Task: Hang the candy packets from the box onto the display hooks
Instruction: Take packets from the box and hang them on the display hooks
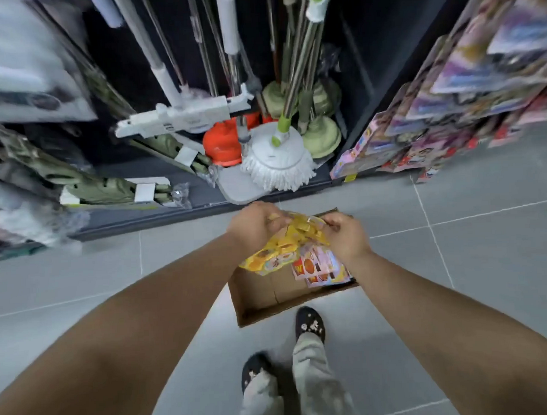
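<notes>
Both my hands hold a bunch of yellow candy packets (286,244) above an open cardboard box (263,298) on the floor. My left hand (254,227) grips the bunch at its top left. Its top right edge is pinched by my right hand (345,235). Pink candy packets (325,267) lie in the box under the yellow ones. Rows of hanging packets on the display rack (468,104) fill the right side; the hooks themselves are hidden by the packets.
Mops (276,160), an orange mop head and long handles stand in a dark shelf bay straight ahead. Packaged goods hang at the left, blurred. Grey floor tiles (487,245) surround the box. My two feet stand just behind it.
</notes>
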